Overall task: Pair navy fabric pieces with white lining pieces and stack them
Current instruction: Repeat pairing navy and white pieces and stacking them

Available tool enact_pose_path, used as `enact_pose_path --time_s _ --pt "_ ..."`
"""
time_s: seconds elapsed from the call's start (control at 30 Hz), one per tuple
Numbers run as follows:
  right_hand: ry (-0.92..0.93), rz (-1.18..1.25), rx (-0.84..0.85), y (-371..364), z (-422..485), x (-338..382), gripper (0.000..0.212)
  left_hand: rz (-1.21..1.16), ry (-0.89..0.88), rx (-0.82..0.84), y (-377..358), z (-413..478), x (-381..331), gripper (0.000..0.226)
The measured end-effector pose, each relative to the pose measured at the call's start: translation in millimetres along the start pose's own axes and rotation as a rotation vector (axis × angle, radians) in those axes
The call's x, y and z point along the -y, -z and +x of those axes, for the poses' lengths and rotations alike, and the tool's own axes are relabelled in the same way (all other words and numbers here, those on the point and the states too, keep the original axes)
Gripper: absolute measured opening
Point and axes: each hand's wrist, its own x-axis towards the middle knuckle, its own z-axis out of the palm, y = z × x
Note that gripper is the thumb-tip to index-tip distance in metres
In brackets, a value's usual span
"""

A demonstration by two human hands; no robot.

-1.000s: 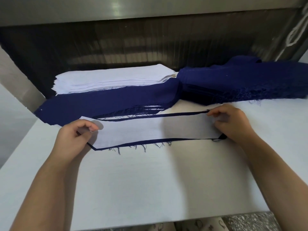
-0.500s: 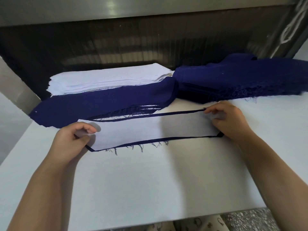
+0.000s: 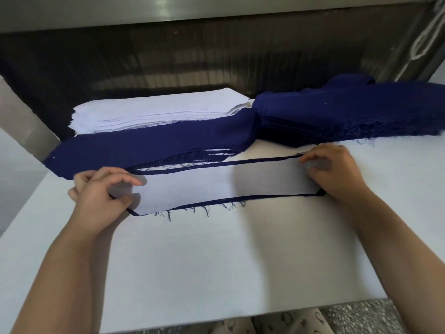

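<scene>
On the bench (image 3: 216, 273), the white lining piece (image 3: 224, 186) lies atop 1 navy fabric piece (image 3: 216, 164), with navy showing along both long edges. The left hand (image 3: 96, 196) and right hand (image 3: 334, 172) pinch its 2 ends with curled fingers. It would be best to draw it taut and even the margins before stacking.

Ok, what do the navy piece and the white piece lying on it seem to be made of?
Navy piece: woven cloth, matte, probably; loose threads fray from its near edge. White lining piece: thin, smooth, matte fabric, perhaps interfacing; its edges look clean-cut, with no fraying visible.
</scene>
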Motion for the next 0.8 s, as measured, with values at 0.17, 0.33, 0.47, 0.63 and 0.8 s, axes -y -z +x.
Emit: enact_pose_path --time_s 0.17,0.33,0.47,0.63,0.8 --pt "-0.091 -0.181 -0.098 -1 0 0 0.028 -0.003 0.014 -0.033 -1 0 1 0.048" --pt "-0.044 -0.194 -0.008 0 -1 1 0.026 0.005 0.095 -0.003 -2 1 5 0.036" --pt "-0.01 -0.176 0.082 -2 -1 2 0.025 0.027 0.154 0.033 -2 5 10 0.034" --pt "-0.002 -0.156 0.093 -1 -1 2 0.024 -0.052 0.214 0.019 -2 9 15 0.048" --pt "-0.008 -0.127 0.101 -1 -1 3 0.025 -0.112 0.249 -0.009 -2 9 14 0.052"
